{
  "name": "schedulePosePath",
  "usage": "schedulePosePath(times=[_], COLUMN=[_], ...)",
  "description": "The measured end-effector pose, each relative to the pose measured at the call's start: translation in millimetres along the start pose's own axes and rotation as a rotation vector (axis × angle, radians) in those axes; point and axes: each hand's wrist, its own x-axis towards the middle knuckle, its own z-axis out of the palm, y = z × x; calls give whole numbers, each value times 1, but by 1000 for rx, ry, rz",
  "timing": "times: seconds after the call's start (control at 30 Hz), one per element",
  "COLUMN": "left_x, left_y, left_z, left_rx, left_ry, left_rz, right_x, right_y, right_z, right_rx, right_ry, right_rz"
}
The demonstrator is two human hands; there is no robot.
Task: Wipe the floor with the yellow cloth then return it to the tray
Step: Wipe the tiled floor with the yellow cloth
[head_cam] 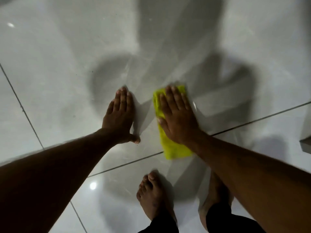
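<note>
no legible writing or labels are seen. the yellow cloth (170, 132) is pressed flat on the glossy grey tiled floor (50, 81), across a dark grout line, under the right hand (178, 115), fingers extended, slightly spread. the left hand (120, 115) is laid flat beside it, fingers together, thumb out. bare feet (151, 195) are seen below.

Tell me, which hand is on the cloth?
The right hand. It lies flat on the yellow cloth; the left hand rests on bare floor.

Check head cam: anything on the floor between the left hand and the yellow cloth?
Nothing. In the head view, only bare glossy tile with shadow separates the left hand from the yellow cloth pressed under the right hand.
</note>
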Motion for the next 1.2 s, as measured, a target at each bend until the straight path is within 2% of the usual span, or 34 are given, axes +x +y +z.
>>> schedulePosePath(times=[0.07, 0.13, 0.17, 0.27, 0.3, 0.33, 0.43, 0.53, 0.57, 0.6, 0.67, 0.73, 0.77, 0.87, 0.93, 1.03, 1.13, 1.2], left_x=[-1, 0, 0, 3, 3, 3, -1, -5, -5, -5, -5, -4, -4, -5, -6, -5, -3, -3], left_y=[0, 0, 0, -3, -4, -4, -2, 0, 0, -1, -3, -6, -8, -10, -10, -10, -9, -10], left_z=[0, 2, 3, 7, 7, 7, 4, 5, 7, 8, 11, 11, 12, 13, 12, 12, 12, 13], left_rx=[-6, -15, -21, -16, -13, -10, -11, -56, -73, -88, -106, -109, -110, -124, -127, -123, -104, -89], left_ry=[-9, -7, -4, 6, 5, 7, -7, -4, -3, 2, 15, 23, 25, 30, 26, 17, 26, 28], left_rz=[-10, -10, -5, 2, 1, 1, -39, -125, -131, -128, -126, -137, -146, -140, -134, -138, -120, -119], right_x=[-32, -28, -17, 25, 33, 35, -7, -30, -19, -3, 34, 59, 61, 22, -29, -75, -30, 26], right_y=[35, 76, 86, 58, 36, 17, -12, 41, 63, 79, 74, 23, -8, -60, -34, 61, 128, 105], right_z=[-5, -7, -8, -10, -8, -6, 1, -12, -14, -17, -19, -12, -7, 6, 6, -9, -22, -25], right_rx=[-47, -91, -96, -51, -10, 28, 24, -53, -88, -131, -134, -33, 23, 51, 39, 16, -54, -22], right_ry=[-46, -37, -28, 85, 107, 103, -37, -127, -123, -116, -54, 15, 21, -72, -115, -104, -51, 57], right_rz=[-175, -216, -156, 267, 338, 315, -48, -502, -580, -581, -362, -92, -42, -246, -321, -216, 177, 418])
